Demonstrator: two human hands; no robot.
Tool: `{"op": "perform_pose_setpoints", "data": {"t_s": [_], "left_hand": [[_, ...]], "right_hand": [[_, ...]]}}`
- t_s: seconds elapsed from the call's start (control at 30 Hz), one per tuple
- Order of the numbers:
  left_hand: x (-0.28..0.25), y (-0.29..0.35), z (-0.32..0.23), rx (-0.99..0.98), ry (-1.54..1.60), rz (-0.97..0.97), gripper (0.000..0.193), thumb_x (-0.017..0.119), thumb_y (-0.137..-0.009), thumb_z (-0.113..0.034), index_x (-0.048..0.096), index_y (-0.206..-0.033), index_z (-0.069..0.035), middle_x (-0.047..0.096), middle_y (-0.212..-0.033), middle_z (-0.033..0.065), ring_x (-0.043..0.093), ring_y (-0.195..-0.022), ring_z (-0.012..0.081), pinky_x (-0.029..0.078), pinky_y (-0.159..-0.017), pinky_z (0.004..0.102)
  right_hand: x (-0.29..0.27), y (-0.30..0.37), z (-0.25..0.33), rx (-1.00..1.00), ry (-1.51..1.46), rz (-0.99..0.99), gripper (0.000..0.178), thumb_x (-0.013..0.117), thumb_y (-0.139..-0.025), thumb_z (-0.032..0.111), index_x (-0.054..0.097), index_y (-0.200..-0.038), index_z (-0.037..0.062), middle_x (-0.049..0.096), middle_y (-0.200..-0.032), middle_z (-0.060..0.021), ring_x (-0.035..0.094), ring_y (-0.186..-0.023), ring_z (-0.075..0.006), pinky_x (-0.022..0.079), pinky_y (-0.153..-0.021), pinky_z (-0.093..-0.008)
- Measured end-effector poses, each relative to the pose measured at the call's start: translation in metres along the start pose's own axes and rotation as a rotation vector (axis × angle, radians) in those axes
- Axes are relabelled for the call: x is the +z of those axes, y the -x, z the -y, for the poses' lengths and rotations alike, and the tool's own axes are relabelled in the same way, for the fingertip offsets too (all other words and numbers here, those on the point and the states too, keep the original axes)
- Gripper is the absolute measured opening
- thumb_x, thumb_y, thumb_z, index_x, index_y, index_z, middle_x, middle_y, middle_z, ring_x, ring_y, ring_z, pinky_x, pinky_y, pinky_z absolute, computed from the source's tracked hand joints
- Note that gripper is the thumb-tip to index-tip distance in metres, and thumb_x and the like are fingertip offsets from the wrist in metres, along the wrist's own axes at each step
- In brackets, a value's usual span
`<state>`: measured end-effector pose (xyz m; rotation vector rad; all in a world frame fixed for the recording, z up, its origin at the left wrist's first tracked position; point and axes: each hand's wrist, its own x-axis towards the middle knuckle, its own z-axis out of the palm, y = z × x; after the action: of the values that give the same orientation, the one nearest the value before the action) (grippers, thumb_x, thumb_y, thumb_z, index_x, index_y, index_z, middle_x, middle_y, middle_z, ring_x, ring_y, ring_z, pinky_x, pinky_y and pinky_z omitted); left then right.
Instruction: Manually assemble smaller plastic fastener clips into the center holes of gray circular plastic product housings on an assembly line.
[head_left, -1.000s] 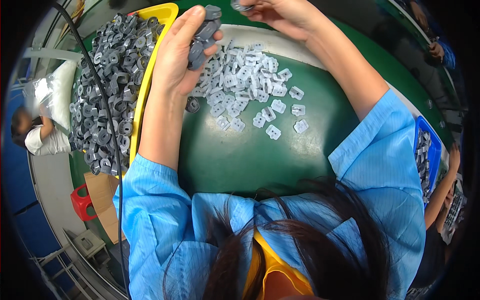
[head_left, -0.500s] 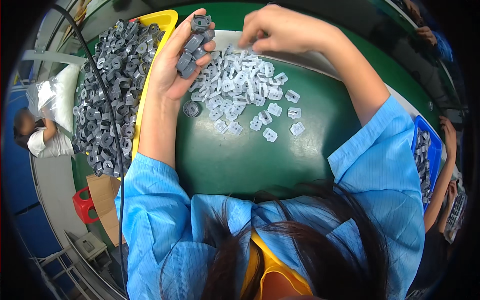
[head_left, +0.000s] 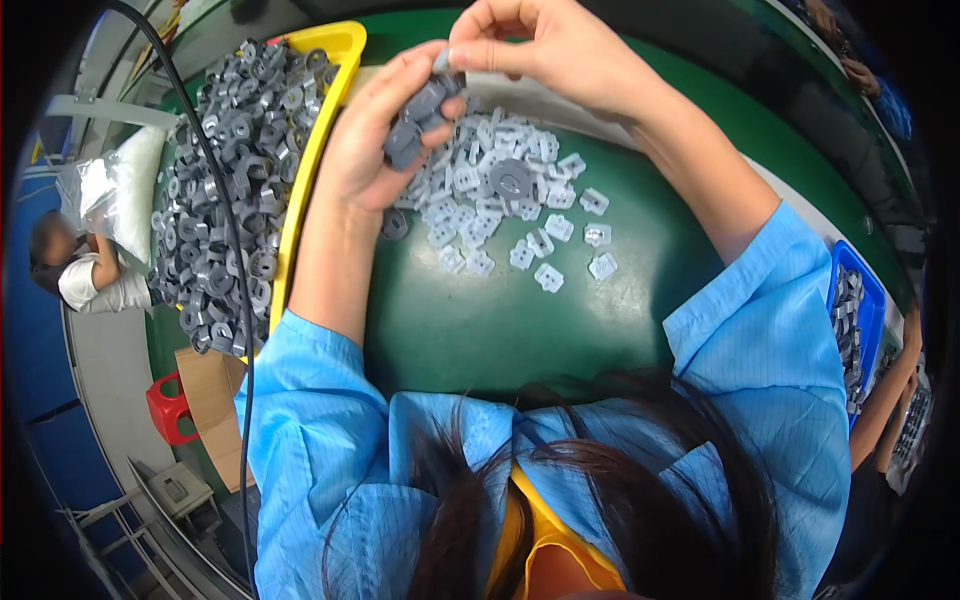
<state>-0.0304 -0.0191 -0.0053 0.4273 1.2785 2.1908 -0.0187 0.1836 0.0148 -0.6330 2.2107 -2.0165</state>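
Observation:
Several dark grey plastic caps (head_left: pixel 405 145) lie in my left hand (head_left: pixel 355 150), its fingers curled round them. My right hand (head_left: pixel 545 55) meets the left fingertips, thumb and finger pinching a small pale translucent plastic piece (head_left: pixel 441 63) at the uppermost cap. Below the hands spreads a heap of translucent plastic pieces (head_left: pixel 465 180) on the green table (head_left: pixel 500 330). One round grey cap (head_left: pixel 511 179) rests on top of that heap. Another grey cap (head_left: pixel 395 225) sits on the table beside my left wrist.
A yellow bin (head_left: pixel 318 140) full of grey caps stands along my left forearm, a black cable (head_left: pixel 222 190) crossing before it. At the right is a blue tray (head_left: pixel 870 330) of grey parts, near another person's arm (head_left: pixel 890 400). A red stool (head_left: pixel 172 408) is at lower left.
My right hand has come from above the heap to my left hand, bringing a translucent piece. My left hand has shifted slightly right. A grey cap now lies on the heap.

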Motion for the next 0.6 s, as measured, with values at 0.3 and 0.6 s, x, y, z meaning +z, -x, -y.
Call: {"op": "perform_pose_setpoints", "data": {"t_s": [0.3,0.6], "left_hand": [[0.052,0.048,-0.011,0.329,-1.471,0.145,0.042,0.078,-0.074,-0.011,0.064,-0.114,-0.007,0.062,-0.103,0.0045,0.062,-0.091,0.0189,0.05,-0.078,0.0288],[0.038,0.041,0.0,0.191,-1.166,0.018,0.033,0.071,-0.085,-0.01,0.064,-0.116,-0.003,0.061,-0.098,0.0017,0.058,-0.081,0.0117,0.047,-0.072,0.0253]], "right_hand": [[-0.026,-0.012,-0.044,0.123,-0.155,-0.073,0.018,0.071,-0.087,0.02,0.07,-0.093,0.0028,0.066,-0.079,-0.0011,0.052,-0.064,-0.0059,0.041,-0.057,-0.0208],[-0.027,-0.014,-0.029,0.143,-0.496,0.06,0.014,0.07,-0.088,0.017,0.07,-0.094,0.0048,0.067,-0.084,-0.001,0.052,-0.064,-0.0055,0.043,-0.059,-0.0186]]}}
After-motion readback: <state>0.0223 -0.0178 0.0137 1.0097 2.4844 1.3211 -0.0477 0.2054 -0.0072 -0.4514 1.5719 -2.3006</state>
